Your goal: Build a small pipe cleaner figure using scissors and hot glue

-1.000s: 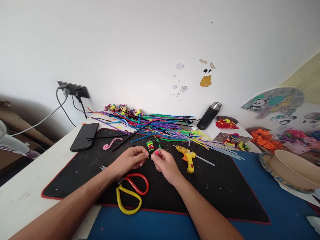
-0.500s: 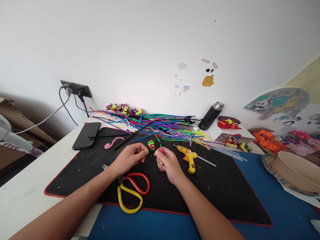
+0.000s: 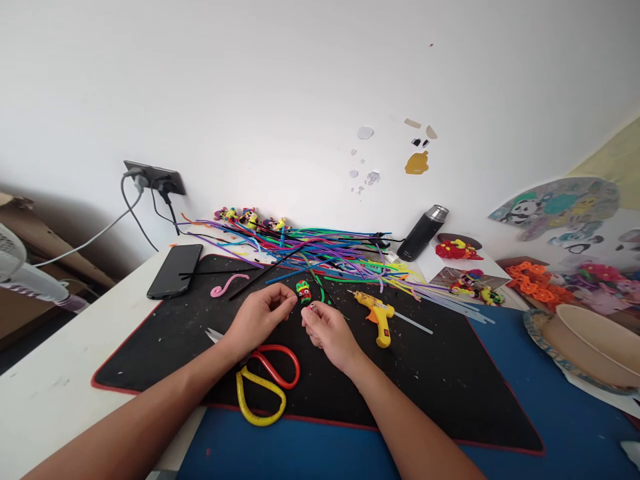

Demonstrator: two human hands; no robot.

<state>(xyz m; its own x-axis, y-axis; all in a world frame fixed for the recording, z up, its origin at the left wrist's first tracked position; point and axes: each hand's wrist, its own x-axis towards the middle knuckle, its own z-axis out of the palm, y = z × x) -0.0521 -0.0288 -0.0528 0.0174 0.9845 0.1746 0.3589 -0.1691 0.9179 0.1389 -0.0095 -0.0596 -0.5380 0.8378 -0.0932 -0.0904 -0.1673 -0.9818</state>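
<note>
Bare black mat (image 3: 420,400) lies open right of the scissors (image 3: 261,383); the glue gun (image 3: 377,317) blocks its far side.

The mat (image 3: 425,393) lies across the middle of the table (image 3: 55,350). Centrally on the mat is the toy (image 3: 303,292); the glue gun (image 3: 383,320) lies to its right, the curl (image 3: 227,287) to its left, the scissors (image 3: 241,383) nearer the lower edge. The phone (image 3: 175,270) occupies the mat's upper-left edge. Behind, the stems (image 3: 320,248) spread before the wall (image 3: 275,100), some reaching onto the mat. The flask (image 3: 420,235) leans right of the stems. The socket (image 3: 155,178) is on the wall, upper left; the bowl (image 3: 600,340) sits at the right edge of the frame.
</note>
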